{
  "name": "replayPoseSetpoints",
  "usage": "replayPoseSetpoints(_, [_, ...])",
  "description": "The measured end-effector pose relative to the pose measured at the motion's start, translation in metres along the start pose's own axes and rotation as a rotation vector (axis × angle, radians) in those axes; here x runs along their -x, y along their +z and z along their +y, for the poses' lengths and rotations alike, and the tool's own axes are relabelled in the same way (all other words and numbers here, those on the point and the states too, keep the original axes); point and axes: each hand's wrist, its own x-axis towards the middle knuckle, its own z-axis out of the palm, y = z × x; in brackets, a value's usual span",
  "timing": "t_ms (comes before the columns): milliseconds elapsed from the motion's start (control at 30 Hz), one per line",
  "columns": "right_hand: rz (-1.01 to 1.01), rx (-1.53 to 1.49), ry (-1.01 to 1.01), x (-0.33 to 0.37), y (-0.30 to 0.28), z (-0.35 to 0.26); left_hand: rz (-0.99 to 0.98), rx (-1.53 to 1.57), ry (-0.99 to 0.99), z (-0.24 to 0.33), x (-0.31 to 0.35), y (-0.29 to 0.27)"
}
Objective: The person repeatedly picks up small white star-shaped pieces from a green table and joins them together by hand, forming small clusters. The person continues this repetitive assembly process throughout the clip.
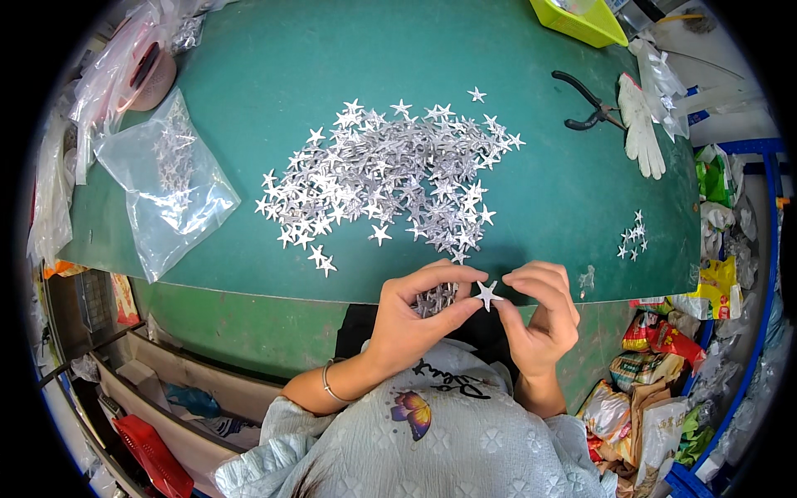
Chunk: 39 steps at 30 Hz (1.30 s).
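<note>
So our left grip (400, 330) pinches one silver starfish (487, 294) by the counter's (564, 199) near edge; our right grip (544, 322) curls, narrowly parted, beside it

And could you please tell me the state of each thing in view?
Left hand, curled around several stars
Held star, pinched at the left fingertips
Right hand, partly curled, open
Star pile, loosely heaped
Small star group, set apart
Clear bag, lying down, stars inside
Pliers, handles spread
White glove, unworn, lying flat
</note>
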Motion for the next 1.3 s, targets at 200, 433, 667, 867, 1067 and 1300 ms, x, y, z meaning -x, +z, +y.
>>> replayPoseSetpoints(200, [-0.101, 0.212, -0.197, -0.001, -0.005, -0.003, -0.020, -0.016, 0.041, -0.001, -0.001, 0.000])
replayPoseSetpoints(433, [0.001, -0.517, 0.341, 0.012, 0.001, -0.001, -0.017, 0.073, -0.026, 0.000, 0.000, 0.005])
replayPoseSetpoints(667, [-0.117, -0.772, 0.631, 0.016, 0.006, -0.001, -0.019, 0.039, -0.077, -0.004, -0.002, 0.003])
replayPoseSetpoints(867, [-0.105, -0.191, 0.427, -0.004, 0.008, 0.025, -0.165, 0.653, -0.129, -0.015, -0.001, -0.010])
replayPoseSetpoints(1067, [-0.174, 0.416, 0.081, -0.020, 0.023, 0.043, -0.270, 0.810, -0.114, -0.012, -0.009, -0.013])
replayPoseSetpoints(1300, [-0.089, 0.180, 0.147, -0.014, 0.016, 0.045, -0.101, 0.713, -0.143, -0.022, -0.010, -0.016])
